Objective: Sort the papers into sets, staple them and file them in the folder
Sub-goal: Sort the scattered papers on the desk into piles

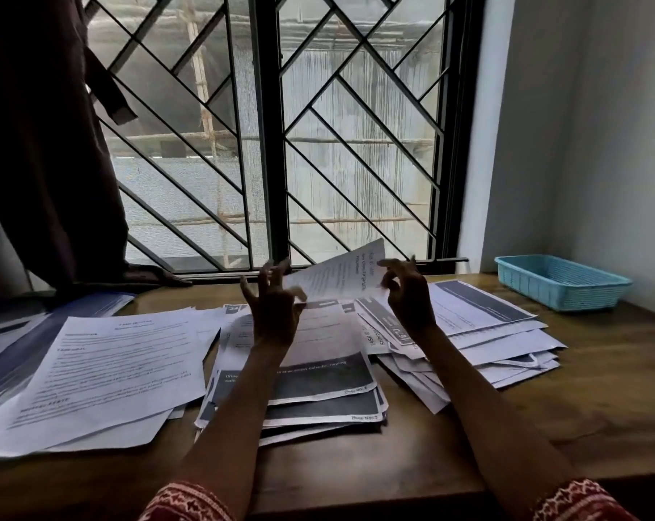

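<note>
Above the wooden table (506,438) I hold up a single printed sheet (341,278), tilted. My right hand (407,295) pinches its right edge between thumb and fingers. With fingers spread and bent, my left hand (273,300) is at the sheet's lower left corner; I cannot tell whether it grips there. Three loose paper piles lie below: text pages on the left (104,370), pages with dark banners in the middle (318,381), and a fanned pile on the right (487,332). A clear blue folder (14,355) lies at the far left, partly under the text pages. No stapler shows.
A blue plastic basket (561,283) stands at the back right near the wall corner. A barred window (273,144) runs behind the table, with a dark curtain (44,144) hanging at the left. Bare wood shows along the front edge and at the right.
</note>
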Demonstrator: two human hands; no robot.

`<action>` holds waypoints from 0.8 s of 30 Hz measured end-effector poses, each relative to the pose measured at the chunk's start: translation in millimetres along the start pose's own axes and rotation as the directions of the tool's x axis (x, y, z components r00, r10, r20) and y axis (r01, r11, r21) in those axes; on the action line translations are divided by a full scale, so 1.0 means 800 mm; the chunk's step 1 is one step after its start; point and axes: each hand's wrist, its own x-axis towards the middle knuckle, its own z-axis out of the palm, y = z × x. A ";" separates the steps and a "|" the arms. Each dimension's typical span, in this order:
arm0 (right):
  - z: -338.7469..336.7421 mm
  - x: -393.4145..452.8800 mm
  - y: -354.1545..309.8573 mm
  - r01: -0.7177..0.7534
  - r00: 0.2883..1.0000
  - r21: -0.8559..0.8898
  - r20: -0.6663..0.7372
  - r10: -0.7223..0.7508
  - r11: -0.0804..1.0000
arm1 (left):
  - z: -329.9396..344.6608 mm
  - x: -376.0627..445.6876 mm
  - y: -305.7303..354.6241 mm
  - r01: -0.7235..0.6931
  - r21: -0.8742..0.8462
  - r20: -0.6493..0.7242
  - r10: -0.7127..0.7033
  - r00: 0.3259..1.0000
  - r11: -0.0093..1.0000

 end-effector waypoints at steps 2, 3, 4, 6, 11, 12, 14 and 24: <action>0.000 -0.005 0.004 -0.178 0.984 -0.079 0.003 0.179 0.981 | -0.001 -0.003 0.005 0.006 0.041 0.055 -0.009 0.998 0.999; -0.001 -0.005 0.004 -0.292 0.956 -0.099 0.004 0.294 0.951 | -0.001 -0.004 0.006 0.043 0.029 0.099 -0.045 0.994 0.999; 0.000 -0.005 0.006 -0.415 0.909 -0.093 0.005 0.417 0.905 | 0.000 -0.005 0.008 0.069 0.020 0.121 -0.071 0.990 0.997; 0.002 -0.002 0.004 -0.649 0.760 -0.014 0.028 0.650 0.760 | -0.001 -0.006 0.010 0.119 0.028 0.121 -0.121 0.985 0.993; -0.002 -0.001 -0.024 -0.864 0.503 0.238 0.414 0.758 0.443 | -0.004 -0.006 0.029 0.239 -0.064 0.201 -0.223 0.954 0.969; -0.002 -0.002 -0.032 -0.870 0.492 0.254 0.515 0.702 0.423 | -0.005 -0.006 0.033 0.240 -0.074 0.223 -0.219 0.950 0.968; 0.000 -0.003 -0.046 -0.870 0.480 0.284 0.674 0.561 0.403 | -0.006 -0.004 0.038 0.219 -0.077 0.289 -0.189 0.939 0.973; -0.008 0.000 -0.031 -0.789 0.596 0.498 0.476 0.647 0.360 | 0.006 0.004 0.035 0.285 -0.549 0.515 0.050 0.856 0.786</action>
